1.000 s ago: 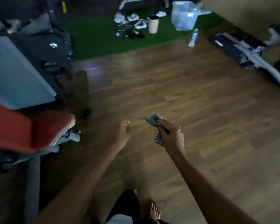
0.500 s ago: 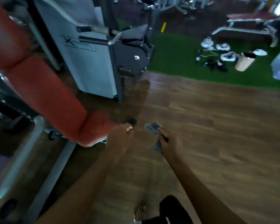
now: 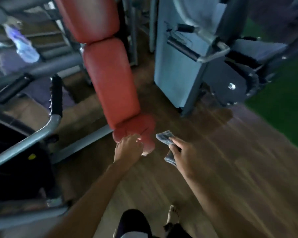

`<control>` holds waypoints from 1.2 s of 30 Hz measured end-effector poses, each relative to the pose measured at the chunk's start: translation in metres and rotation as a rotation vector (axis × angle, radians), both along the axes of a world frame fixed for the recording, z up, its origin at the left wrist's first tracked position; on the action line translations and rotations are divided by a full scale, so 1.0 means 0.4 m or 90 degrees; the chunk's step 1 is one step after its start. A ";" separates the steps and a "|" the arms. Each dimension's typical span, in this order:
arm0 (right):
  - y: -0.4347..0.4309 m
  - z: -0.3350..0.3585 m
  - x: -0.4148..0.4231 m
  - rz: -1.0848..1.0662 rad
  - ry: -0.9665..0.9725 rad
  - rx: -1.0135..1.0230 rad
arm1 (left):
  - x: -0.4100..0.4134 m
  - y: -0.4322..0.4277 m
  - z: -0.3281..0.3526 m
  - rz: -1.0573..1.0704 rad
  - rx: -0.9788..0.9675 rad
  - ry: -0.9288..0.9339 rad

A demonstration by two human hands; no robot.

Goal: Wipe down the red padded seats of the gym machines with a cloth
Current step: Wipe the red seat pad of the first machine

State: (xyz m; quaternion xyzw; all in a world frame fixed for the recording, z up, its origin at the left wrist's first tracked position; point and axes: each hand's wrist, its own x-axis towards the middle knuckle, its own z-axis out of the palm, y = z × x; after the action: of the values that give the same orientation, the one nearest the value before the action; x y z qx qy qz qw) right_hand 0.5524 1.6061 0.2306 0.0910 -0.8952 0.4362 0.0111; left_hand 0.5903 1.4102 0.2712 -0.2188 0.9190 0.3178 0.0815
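The padded seat (image 3: 110,83) is running from the far top of the view down toward the person. The left hand (image 3: 127,148) is sitting at the seat's near end, overlapping it; contact is unclear. The right hand (image 3: 181,155) is hanging just right of that end, pinching the cloth (image 3: 165,137), which is staying apart from the seat. A machine housing (image 3: 175,66) is standing right of the seat. Frame bars (image 3: 24,140) are lying left of the seat, with a bottle (image 3: 22,43) resting farther left and behind.
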 end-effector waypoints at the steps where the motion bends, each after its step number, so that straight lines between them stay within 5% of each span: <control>1: -0.003 -0.008 -0.037 0.021 -0.008 -0.001 | -0.009 0.000 -0.010 0.016 -0.007 -0.003; 12: -0.114 -0.241 -0.306 0.160 -0.093 0.070 | -0.146 -0.057 -0.242 0.165 0.052 -0.093; 19: -0.180 -0.528 -0.415 0.204 -0.161 0.149 | -0.277 -0.068 -0.565 0.197 0.079 -0.139; 27: -0.248 -0.969 -0.512 0.318 -0.063 0.158 | -0.406 -0.112 -0.965 0.287 0.004 -0.059; 36: -0.276 -1.053 -0.487 0.395 0.056 0.345 | -0.443 -0.202 -1.207 0.275 -0.099 0.014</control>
State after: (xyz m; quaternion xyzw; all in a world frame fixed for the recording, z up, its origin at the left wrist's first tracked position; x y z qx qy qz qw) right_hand 0.3575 1.4956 -0.1905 0.3749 -0.9063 0.1630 -0.1073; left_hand 0.4133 1.3296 -0.2116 -0.4122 0.8735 0.2584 -0.0157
